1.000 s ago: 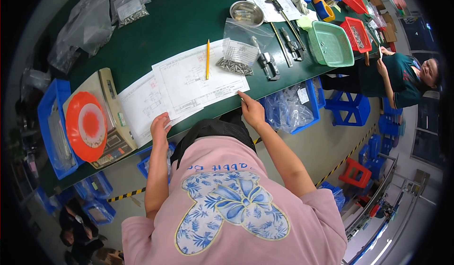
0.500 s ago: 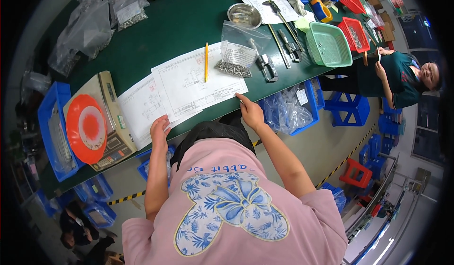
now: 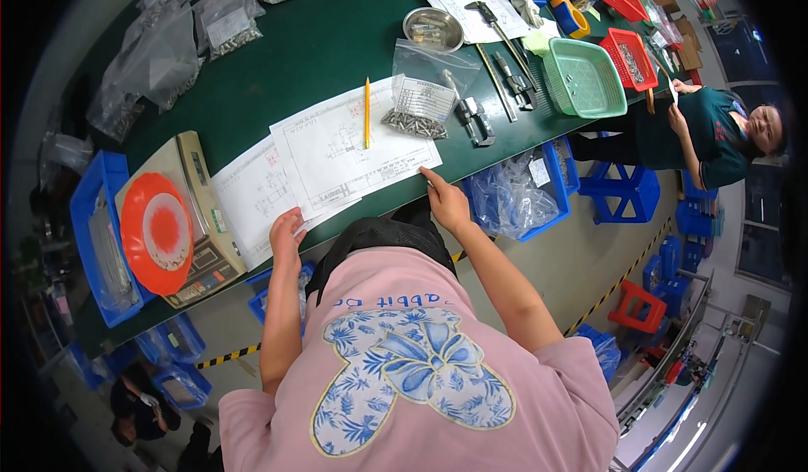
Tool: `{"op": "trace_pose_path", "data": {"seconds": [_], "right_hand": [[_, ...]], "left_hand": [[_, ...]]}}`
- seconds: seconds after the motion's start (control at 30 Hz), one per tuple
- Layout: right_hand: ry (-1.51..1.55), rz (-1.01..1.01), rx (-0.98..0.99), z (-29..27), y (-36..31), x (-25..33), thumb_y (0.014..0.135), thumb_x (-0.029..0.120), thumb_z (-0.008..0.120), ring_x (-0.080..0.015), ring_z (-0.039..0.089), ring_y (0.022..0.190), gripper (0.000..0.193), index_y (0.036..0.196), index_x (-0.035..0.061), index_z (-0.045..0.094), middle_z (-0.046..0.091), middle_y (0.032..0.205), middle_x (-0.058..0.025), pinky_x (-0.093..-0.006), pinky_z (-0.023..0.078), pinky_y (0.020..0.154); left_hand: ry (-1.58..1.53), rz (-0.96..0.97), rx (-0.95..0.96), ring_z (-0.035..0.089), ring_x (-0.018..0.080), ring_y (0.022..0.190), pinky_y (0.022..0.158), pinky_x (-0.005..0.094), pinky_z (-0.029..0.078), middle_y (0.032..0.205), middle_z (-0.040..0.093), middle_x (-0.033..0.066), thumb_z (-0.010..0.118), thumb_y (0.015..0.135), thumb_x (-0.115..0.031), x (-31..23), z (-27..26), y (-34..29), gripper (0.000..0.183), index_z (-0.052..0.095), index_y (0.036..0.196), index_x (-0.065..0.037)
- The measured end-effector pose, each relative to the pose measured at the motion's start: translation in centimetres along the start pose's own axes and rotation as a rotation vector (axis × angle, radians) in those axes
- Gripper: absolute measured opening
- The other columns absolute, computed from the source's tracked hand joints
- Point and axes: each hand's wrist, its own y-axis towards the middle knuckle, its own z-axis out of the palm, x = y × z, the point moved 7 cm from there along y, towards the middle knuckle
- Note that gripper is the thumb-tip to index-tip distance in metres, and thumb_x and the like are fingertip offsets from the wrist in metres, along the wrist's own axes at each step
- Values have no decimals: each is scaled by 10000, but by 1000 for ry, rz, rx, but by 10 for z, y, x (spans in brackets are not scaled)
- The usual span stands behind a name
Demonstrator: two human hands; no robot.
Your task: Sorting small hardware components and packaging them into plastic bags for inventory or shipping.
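My left hand (image 3: 287, 236) rests at the near edge of overlapping drawing sheets (image 3: 307, 156), its fingers apart and slightly bent. My right hand (image 3: 448, 204) has its index finger stretched onto the sheets' near right corner; its other fingers partly hide behind the hand. Neither hand visibly holds anything. A yellow pencil (image 3: 367, 114) lies across the top sheet. To its right, a clear zip bag (image 3: 412, 122) of small metal parts with a printed label overlaps the paper. Beside the bag lies a micrometer (image 3: 476, 122).
A scale (image 3: 215, 240) bearing a red dish (image 3: 157, 232) stands left, beside a blue bin (image 3: 105, 245). Rightward are a metal bowl (image 3: 433, 28), calipers (image 3: 505, 30), a green basket (image 3: 584, 76) and a red basket (image 3: 629, 59). A co-worker (image 3: 703, 131) stands far right.
The whole view has shifted very slightly. My hands stay at the sheets' near edge, and the things on the table lie as before.
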Motion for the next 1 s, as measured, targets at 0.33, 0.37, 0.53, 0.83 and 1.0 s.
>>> {"op": "trace_pose_path", "data": {"seconds": [0.33, 0.37, 0.53, 0.83, 1.0], "right_hand": [[45, -11, -45, -1, -2, 2, 834, 154, 455, -356, 570, 786, 369, 1191, 245, 471, 595, 856, -192, -426, 446, 685], [45, -11, -46, -1, -2, 1, 834, 154, 455, -356, 570, 786, 369, 1191, 245, 471, 595, 856, -192, -426, 446, 685], [62, 5, -40, 0, 0, -1, 833, 152, 453, -354, 568, 799, 352, 1173, 235, 481, 595, 860, -190, -427, 447, 687], [22, -8, -71, -1, -1, 3, 836, 162, 443, -348, 570, 814, 341, 1167, 237, 477, 600, 896, -161, -426, 452, 691], [11, -27, -89, 4, -5, 2, 832, 161, 435, -335, 579, 786, 344, 1167, 234, 465, 608, 868, -151, -432, 449, 663]], "left_hand": [[5, 12, -3, 483, 136, 909, 767, 292, 401, 994, 549, 25, 481, 812, -188, 1, 0, 0, 234, 566, 997, -72], [5, 12, -2, 483, 136, 909, 767, 292, 401, 994, 549, 25, 481, 812, -188, 2, 0, 1, 234, 566, 997, -72], [3, 27, -8, 478, 120, 869, 756, 281, 402, 953, 546, 17, 486, 802, -179, 2, 0, 2, 226, 575, 982, -74], [20, 32, -15, 491, 106, 817, 720, 263, 414, 869, 539, 3, 501, 788, -175, 0, 1, 4, 240, 577, 985, -62], [32, 12, -25, 497, 104, 829, 731, 272, 416, 907, 554, 4, 491, 797, -163, 4, -3, 3, 230, 574, 989, -67]]}}
